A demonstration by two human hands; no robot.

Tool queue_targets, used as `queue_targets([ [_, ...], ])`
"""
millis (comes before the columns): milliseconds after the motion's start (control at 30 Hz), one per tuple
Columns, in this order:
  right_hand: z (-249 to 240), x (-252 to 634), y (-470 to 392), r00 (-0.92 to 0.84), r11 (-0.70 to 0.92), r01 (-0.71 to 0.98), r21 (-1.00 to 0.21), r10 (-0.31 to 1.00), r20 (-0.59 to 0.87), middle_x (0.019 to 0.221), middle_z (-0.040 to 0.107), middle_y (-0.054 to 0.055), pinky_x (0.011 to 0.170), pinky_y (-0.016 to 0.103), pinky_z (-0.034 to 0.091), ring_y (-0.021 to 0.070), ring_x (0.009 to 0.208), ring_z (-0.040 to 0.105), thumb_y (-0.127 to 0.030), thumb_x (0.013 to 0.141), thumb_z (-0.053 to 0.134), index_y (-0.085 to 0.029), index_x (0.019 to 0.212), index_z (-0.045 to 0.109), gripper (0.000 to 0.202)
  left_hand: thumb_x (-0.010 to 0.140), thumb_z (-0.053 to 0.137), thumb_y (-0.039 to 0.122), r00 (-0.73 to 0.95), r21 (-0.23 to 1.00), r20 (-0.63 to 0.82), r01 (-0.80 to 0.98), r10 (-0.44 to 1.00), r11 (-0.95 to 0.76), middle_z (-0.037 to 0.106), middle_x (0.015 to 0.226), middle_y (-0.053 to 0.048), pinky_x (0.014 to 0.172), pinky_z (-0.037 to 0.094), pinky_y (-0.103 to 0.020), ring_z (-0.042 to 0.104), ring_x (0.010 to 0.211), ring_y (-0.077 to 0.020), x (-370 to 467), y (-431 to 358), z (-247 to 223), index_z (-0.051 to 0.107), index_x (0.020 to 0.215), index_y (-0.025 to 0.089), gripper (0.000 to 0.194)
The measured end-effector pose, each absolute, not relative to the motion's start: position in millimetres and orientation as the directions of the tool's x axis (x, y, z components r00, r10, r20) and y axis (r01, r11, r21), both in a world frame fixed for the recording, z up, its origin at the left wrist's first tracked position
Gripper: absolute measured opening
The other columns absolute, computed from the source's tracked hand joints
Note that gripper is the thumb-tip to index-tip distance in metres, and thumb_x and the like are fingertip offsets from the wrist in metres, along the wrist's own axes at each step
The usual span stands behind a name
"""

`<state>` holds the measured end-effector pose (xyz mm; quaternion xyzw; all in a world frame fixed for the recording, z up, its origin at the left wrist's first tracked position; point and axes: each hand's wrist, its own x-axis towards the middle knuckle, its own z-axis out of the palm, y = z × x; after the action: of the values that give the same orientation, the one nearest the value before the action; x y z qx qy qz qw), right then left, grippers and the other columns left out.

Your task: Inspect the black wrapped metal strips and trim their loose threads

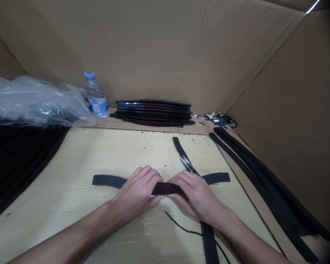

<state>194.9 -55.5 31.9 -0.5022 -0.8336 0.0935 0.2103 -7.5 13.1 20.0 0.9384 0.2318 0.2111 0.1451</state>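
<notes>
A flat black strap [166,189] lies crosswise before me, its two ends reaching out past my hands. My left hand [141,187] grips it left of the middle, thumb below and fingers above. On the other side my right hand [194,190] pinches it the same way, the fingertips of both hands close together. Under my right hand and wrist runs a second black strap [209,242]. Small thread snips [187,164] rest on that strap's far part, partly hidden by my right hand. A thin black cord [181,228] trails over the table below the hands.
At the back stands a stack of dark strips [154,113] beside a water bottle [96,97]. Clear plastic bags [38,102] lie over dark material [19,157] at left. Long black strips [258,179] line the right edge, near a tangle of cords [222,120]. Cardboard walls [143,47] surround the table.
</notes>
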Motion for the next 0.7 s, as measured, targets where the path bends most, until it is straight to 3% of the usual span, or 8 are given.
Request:
queue_targets([
  [700,32.0,196.6,-51.4,-0.429,0.482,0.782,-0.396,0.876,0.219,0.089,0.061,0.008,0.073,0.036,0.046,0.0220,0.084,0.053,-0.025,0.084,0.058,-0.014,0.100,0.057,0.019,0.085,0.055,0.026,0.830,0.350,0.305,0.358,0.467,-0.866,0.060,0.090,-0.009,0.075,0.040,-0.037,0.049,0.084,-0.0227,-11.1,16.9,13.5,0.058,0.094,0.013,0.016],
])
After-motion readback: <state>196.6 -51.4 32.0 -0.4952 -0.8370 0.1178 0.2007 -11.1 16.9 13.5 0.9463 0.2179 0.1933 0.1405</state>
